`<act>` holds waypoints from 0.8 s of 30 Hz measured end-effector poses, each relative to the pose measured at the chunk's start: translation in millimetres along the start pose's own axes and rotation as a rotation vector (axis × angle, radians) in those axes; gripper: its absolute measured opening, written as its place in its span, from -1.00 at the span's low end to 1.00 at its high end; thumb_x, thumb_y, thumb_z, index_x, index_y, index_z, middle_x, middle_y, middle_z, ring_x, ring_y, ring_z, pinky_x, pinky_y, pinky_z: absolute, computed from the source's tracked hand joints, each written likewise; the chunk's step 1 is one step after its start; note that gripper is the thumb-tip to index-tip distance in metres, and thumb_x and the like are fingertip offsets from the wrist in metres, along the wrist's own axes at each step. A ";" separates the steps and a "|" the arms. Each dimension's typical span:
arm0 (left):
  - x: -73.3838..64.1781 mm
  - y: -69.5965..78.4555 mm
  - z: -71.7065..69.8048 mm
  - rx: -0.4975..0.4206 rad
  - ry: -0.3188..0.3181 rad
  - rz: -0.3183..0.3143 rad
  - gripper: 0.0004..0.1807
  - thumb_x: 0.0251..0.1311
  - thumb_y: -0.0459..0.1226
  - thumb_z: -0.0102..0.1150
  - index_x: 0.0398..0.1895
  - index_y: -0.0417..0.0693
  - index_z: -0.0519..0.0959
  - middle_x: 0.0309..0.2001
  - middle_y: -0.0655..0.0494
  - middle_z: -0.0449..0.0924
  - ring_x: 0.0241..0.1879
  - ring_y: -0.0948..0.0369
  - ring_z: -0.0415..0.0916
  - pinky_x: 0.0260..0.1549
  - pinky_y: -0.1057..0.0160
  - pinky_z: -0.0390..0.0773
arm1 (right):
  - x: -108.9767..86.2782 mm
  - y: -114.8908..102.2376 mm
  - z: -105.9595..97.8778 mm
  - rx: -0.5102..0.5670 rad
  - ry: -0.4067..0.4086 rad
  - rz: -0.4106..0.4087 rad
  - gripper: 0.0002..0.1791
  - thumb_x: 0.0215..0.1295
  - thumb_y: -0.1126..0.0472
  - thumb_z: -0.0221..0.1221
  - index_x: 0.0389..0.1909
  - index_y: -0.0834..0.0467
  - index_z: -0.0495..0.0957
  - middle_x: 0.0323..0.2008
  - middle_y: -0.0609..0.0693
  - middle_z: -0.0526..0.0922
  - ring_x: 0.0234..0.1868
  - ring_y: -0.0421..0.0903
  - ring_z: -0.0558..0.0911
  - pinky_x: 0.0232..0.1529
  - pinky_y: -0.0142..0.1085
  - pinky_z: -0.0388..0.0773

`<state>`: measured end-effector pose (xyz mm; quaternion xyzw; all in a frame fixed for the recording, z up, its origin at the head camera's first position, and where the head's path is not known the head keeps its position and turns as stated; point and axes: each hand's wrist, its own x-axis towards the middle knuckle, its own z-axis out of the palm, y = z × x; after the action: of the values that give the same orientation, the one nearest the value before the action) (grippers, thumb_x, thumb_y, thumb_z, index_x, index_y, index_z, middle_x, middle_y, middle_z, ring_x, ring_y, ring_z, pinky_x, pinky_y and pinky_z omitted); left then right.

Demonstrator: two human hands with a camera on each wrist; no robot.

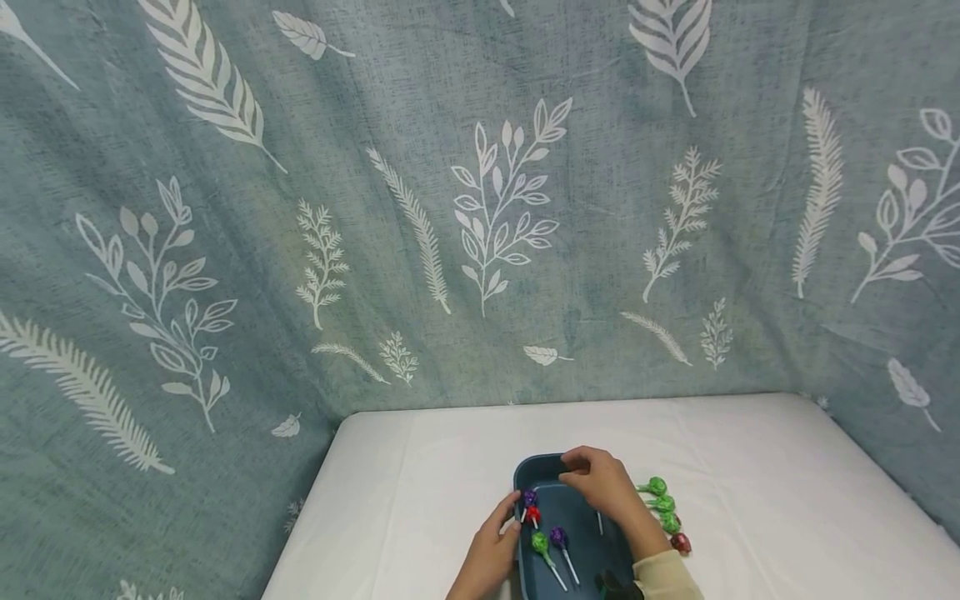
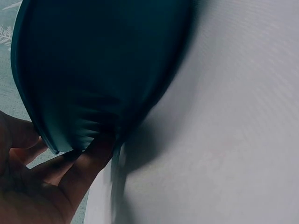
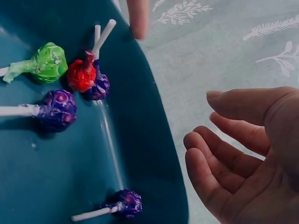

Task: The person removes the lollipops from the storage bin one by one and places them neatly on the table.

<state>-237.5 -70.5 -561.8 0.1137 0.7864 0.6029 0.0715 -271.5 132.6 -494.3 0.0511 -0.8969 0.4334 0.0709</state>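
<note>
My left hand (image 1: 491,554) grips the left rim of a dark blue tray (image 1: 577,558). In the left wrist view its fingers (image 2: 88,170) lie against the tray's outer wall. Over the tray's far right part is my right hand (image 1: 600,479), its fingers loosely bent with nothing between them in the right wrist view. Inside the tray lie a green lollipop (image 3: 49,63), a purple lollipop (image 3: 58,109) and a red lollipop (image 3: 81,74) overlapping another purple one (image 3: 99,87). One more purple lollipop (image 3: 130,203) lies apart near the wall; in the head view only its stick (image 1: 600,523) shows.
Right of the tray, several green lollipops (image 1: 660,504) and a dark red lollipop (image 1: 681,543) lie in a row on the white table (image 1: 420,483), partly behind my right forearm. A leaf-patterned curtain (image 1: 480,250) hangs behind the table and at both sides.
</note>
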 end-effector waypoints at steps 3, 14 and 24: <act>-1.0 1.7 -0.1 0.021 0.004 0.002 -0.55 0.28 -0.22 -0.14 0.26 0.08 0.23 0.17 -0.14 0.26 -0.03 -0.05 0.40 -0.25 0.00 0.51 | 3.7 1.8 4.7 0.001 -0.019 -0.011 -0.72 -0.01 0.22 0.27 -0.21 0.14 0.56 -0.30 -0.01 0.60 -0.32 -0.12 0.57 -0.35 -0.20 0.53; -0.2 -1.1 -0.8 0.065 0.006 0.005 -0.55 0.28 -0.21 -0.15 0.25 0.14 0.23 0.17 -0.10 0.28 0.05 -0.02 0.32 -0.11 -0.08 0.40 | 13.9 12.1 25.8 -0.051 -0.070 -0.071 -0.74 -0.06 0.21 0.30 -0.28 0.13 0.58 -0.34 -0.05 0.60 -0.30 -0.11 0.56 -0.28 -0.17 0.51; 0.7 -2.3 -1.0 0.020 -0.006 0.018 -0.55 0.28 -0.24 -0.15 0.26 0.06 0.22 0.16 -0.16 0.28 -0.06 -0.04 0.43 -0.26 0.04 0.52 | 18.6 12.9 42.1 -0.084 -0.133 -0.098 -0.79 -0.06 0.27 0.28 -0.32 0.16 0.59 -0.37 -0.02 0.59 -0.32 -0.08 0.56 -0.31 -0.14 0.51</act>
<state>-238.7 -71.8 -563.7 0.1232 0.7912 0.5953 0.0673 -295.3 107.0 -526.8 0.1206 -0.9135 0.3870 0.0343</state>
